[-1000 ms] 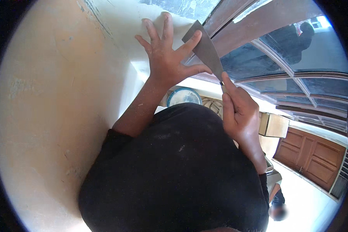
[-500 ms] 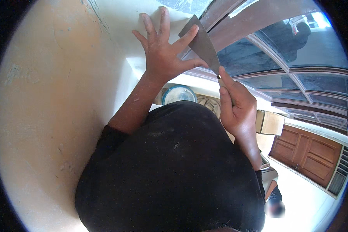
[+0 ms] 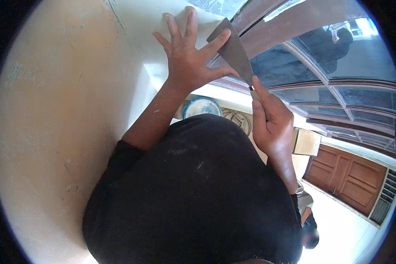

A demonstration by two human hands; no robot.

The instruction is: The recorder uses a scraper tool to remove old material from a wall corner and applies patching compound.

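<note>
My right hand [image 3: 273, 121] is wrapped round the handle of a putty knife [image 3: 234, 50], its index finger stretched toward the blade. The wide grey metal blade points up and left, its broad edge close to the white wall surface beside the brown window frame [image 3: 295, 31]. Fingers spread wide, my left hand [image 3: 187, 59] is in front of that white surface. Its index fingertip rests on the blade near the broad end, and its thumb reaches the blade's lower part. Most of the handle is hidden inside my right hand.
An orange-beige wall [image 3: 66, 123] rises close on my left. Glass window panes [image 3: 277, 66] run along the right. Below are a round blue-rimmed container [image 3: 202, 107] and coiled hose-like material [image 3: 238, 119]. A box [image 3: 306, 141], a brown wooden door [image 3: 345, 178] and another person [image 3: 310, 231] are at lower right.
Both hands and the putty knife appear slightly farther right, while the background has shifted a little. My grip and the spread of my left fingers look the same.
</note>
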